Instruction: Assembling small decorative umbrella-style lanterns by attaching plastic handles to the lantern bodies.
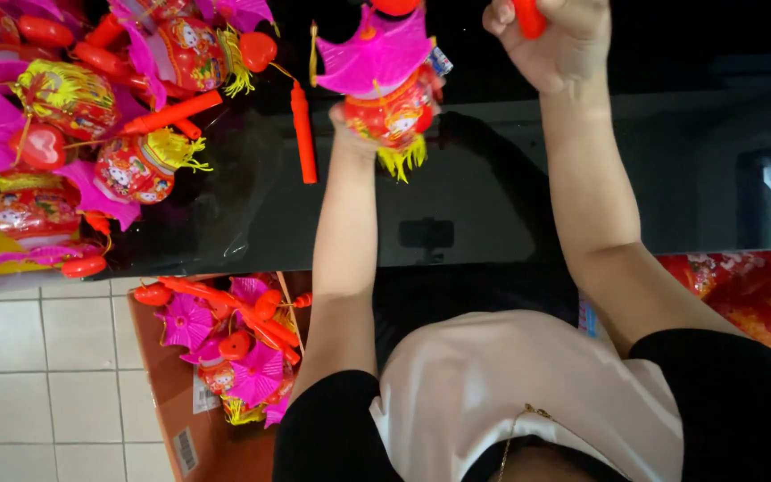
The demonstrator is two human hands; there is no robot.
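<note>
Dark table (493, 178) is bare mid-frame; left hand (354, 125) grips a pink-topped red lantern (385, 80), right hand (546, 40) fists its red handle (528, 16).

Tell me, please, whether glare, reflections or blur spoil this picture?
Head view: the glossy black tabletop mirrors a dark silhouette and a bright patch at the right edge; the lantern in the left hand looks slightly soft; the right hand, gripping a red stick, is cropped by the top edge.

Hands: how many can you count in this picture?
2. The left hand grips a red and pink lantern above the black table; the right hand holds a red handle.
</note>
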